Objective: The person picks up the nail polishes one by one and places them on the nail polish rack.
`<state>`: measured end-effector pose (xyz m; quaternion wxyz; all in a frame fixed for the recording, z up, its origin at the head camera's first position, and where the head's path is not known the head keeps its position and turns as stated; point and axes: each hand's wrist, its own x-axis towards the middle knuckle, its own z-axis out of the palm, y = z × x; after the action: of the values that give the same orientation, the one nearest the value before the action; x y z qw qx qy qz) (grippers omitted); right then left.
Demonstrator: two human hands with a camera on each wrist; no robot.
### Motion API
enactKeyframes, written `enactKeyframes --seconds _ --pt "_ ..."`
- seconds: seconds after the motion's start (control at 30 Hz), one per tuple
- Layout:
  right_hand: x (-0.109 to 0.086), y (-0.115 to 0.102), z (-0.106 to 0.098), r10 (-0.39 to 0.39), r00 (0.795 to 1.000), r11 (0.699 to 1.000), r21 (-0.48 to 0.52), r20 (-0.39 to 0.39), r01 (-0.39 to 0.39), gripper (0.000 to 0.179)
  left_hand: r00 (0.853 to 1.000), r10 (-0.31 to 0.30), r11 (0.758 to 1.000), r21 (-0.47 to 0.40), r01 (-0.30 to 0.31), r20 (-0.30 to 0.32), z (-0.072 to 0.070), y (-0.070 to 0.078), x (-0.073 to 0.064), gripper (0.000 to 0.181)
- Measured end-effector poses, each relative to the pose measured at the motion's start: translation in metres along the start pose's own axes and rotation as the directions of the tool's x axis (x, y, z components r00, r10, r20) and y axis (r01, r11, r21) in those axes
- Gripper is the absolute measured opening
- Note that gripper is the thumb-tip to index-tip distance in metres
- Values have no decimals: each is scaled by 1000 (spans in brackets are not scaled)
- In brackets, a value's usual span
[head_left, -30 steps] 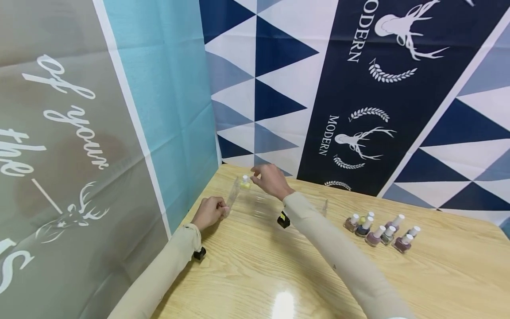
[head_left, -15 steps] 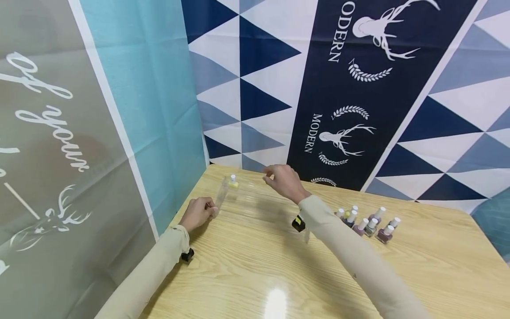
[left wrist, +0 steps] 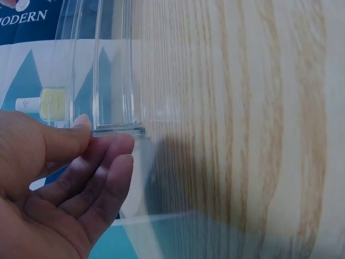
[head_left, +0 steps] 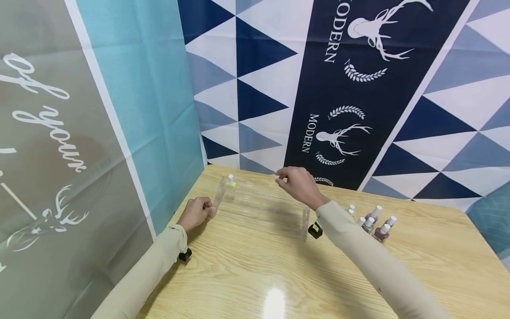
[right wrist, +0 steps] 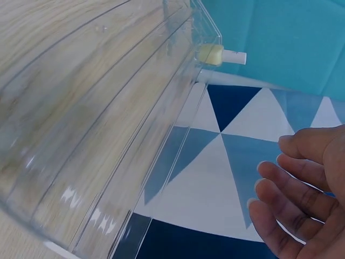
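A clear plastic tiered display rack point(head_left: 263, 207) stands toward the back left of the table. My left hand point(head_left: 198, 213) pinches its left end panel, thumb on one side and fingers on the other in the left wrist view. One bottle of yellow nail polish point(head_left: 231, 183) with a white cap stands on the rack's rear tier, at the left end. My right hand point(head_left: 298, 185) hovers over the rack's back right part, holding nothing. The right wrist view shows its fingers point(right wrist: 291, 202) loosely bent and apart from the rack.
Several nail polish bottles point(head_left: 381, 233) with white caps are grouped on the wooden table point(head_left: 239, 274) to the right, partly hidden behind the right sleeve point(head_left: 366, 257). Patterned cloth point(head_left: 263, 88) hangs along the table's back, and another cloth point(head_left: 159, 110) along its left.
My right hand has moved right, away from the yellow bottle and along the rack. The left hand keeps its grip on the end panel. The head view has swung slightly right.
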<state>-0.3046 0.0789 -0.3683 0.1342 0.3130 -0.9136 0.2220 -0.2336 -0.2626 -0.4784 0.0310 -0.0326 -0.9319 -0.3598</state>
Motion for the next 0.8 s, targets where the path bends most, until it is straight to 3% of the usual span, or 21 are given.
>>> enactKeyframes --seconds 0.8 --pt "-71 40 -39 26 999 999 -38 -31 -27 14 1000 -25 1000 7 25 14 2 3 -1 18"
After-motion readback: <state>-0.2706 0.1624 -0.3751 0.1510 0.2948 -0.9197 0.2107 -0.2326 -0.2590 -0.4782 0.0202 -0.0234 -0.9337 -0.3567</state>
